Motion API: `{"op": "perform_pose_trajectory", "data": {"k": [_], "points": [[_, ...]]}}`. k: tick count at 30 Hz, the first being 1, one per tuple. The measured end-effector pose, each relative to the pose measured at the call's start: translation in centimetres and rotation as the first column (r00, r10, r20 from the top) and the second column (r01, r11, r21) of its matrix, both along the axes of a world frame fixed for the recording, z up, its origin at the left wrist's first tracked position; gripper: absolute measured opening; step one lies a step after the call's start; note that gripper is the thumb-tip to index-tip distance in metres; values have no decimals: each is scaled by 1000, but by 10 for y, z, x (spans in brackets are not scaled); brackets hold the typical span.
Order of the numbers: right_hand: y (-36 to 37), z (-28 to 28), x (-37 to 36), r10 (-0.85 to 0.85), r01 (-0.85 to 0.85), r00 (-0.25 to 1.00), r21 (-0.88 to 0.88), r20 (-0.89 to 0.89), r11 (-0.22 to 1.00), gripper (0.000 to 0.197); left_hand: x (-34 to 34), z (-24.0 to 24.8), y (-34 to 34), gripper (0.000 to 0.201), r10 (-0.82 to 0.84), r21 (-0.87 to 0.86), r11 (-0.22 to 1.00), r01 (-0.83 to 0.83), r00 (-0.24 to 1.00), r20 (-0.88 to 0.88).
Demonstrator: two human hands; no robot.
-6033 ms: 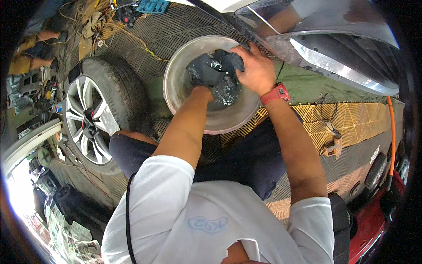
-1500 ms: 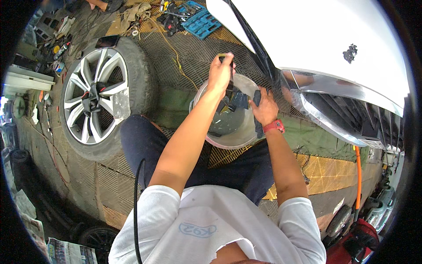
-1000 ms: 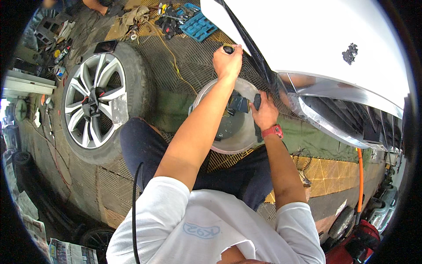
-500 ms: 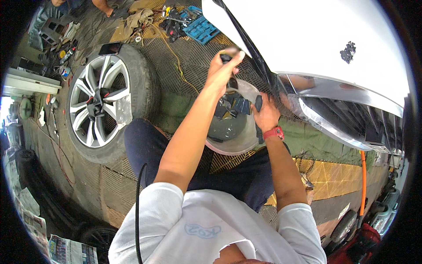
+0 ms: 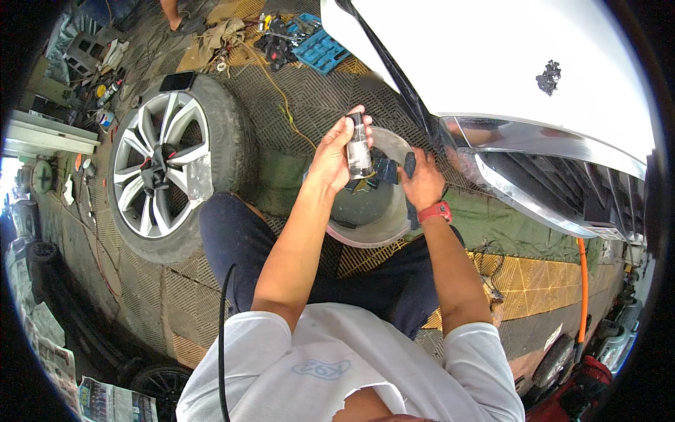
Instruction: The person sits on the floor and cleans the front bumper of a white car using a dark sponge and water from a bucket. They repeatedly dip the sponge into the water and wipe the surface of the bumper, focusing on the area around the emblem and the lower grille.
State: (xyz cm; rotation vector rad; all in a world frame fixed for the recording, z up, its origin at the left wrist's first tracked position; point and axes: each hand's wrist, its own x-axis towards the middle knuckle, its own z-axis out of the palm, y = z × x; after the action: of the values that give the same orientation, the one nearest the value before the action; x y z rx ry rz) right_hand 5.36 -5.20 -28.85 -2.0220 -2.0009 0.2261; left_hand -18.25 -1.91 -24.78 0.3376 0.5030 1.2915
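My left hand [image 5: 330, 156] is closed around a small clear bottle [image 5: 359, 151] with dark ends, held over the far left side of a translucent round basin [image 5: 399, 143]. Murky grey water [image 5: 362, 205] lies in the basin. Dark flat pieces [image 5: 385, 170], some with brownish edges, stick up out of it. At the basin's right rim, my right hand [image 5: 425, 181] grips the wall, with a dark oblong block [image 5: 410, 166] by its fingers. Whether the fingers hold that block or only press on it is hard to make out.
To the left lies a car wheel [image 5: 160, 165] with a phone [image 5: 177, 81] on its tyre. A white car's front [image 5: 492, 63] overhangs the right. Beyond the basin are a blue tool case [image 5: 320, 50] and a yellow cord [image 5: 281, 91]. Another person's foot [image 5: 186, 26] is at far left.
My left hand has come back from beyond the basin's far rim and turned, so the bottle shows over the basin. My right hand has stayed at the right rim.
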Motion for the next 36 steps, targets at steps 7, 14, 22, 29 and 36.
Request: {"op": "perform_pose_trajectory", "data": {"k": [7,14,22,29,36], "points": [[1,-5,3,-6,6,1000,-7,11,1000,63,24,7,32,20,149,-56,984,-168,956,-253],[3,-6,-1,36,-37,999,46,11,998,62,82,-4,94,14,521,238,846,-478,642,-562],[4,-2,-1,16,-16,1000,22,19,1000,64,103,-17,110,16,547,236,825,-513,623,-559],[3,-13,4,4,-6,998,28,67,1000,66,108,-20,111,22,577,284,813,-508,640,-507],[6,-13,2,34,-37,998,60,56,998,65,119,-53,133,19,697,413,702,-580,445,-562]]}}
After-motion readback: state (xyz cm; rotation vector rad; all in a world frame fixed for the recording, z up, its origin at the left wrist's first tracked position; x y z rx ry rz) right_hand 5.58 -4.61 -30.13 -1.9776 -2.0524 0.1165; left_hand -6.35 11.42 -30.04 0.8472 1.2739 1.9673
